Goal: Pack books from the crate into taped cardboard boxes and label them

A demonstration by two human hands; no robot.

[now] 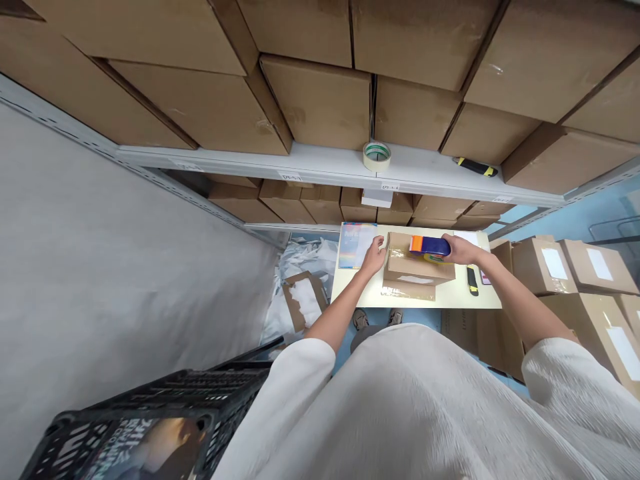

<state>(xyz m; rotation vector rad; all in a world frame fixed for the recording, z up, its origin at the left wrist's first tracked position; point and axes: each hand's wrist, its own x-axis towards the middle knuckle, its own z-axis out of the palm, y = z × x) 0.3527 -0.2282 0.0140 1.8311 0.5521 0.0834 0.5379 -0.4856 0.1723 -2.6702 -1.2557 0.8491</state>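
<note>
Currently, the right hand (460, 250) grips one tape dispenser (431, 247) over one carton (411, 269); the open left hand (373, 257) and one cutter (473, 281) flank the carton.

From here, the bare right hand (460, 250) hides one end of the blue-and-orange plastic tape dispenser (433, 246), and the black latticed plastic crate (185, 387) runs out of view.

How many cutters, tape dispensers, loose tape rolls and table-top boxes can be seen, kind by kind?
Cutters: 2, one on the table, one on the shelf
Tape dispenser: 1, in the right hand
Loose tape roll: 1
Box on the table: 1
Total: 5
</note>
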